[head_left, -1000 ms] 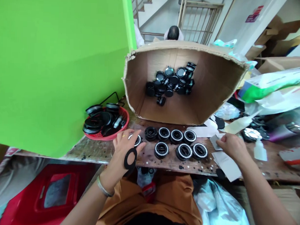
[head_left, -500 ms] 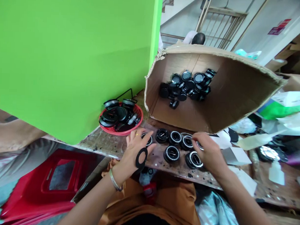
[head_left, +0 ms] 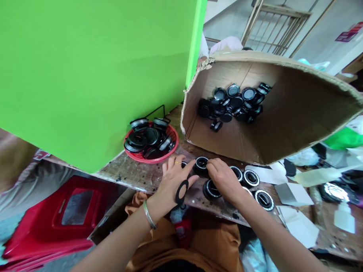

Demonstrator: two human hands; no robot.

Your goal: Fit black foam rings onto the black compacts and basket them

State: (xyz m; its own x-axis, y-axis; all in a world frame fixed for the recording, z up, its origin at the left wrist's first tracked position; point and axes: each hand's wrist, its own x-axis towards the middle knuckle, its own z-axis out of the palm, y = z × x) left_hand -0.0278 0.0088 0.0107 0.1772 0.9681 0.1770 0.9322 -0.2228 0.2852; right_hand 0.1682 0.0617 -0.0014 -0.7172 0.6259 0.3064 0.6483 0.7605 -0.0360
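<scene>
Spotted wooden bench [head_left: 132,174], green partition [head_left: 97,69] at left, barred gate [head_left: 273,30] beyond carton [head_left: 289,116]. Left hand [head_left: 175,181] spread; right hand [head_left: 224,179] at black round part [head_left: 201,163], can't tell if pinching.

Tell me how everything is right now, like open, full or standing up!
Left hand: thumb and fingers spread
Black ring: flat against that hand
Right hand: fingers bent, beside a round part
Cardboard box: open toward the person, partly filled
Red basket: heaped with black pieces
Small bottle: upright
</scene>
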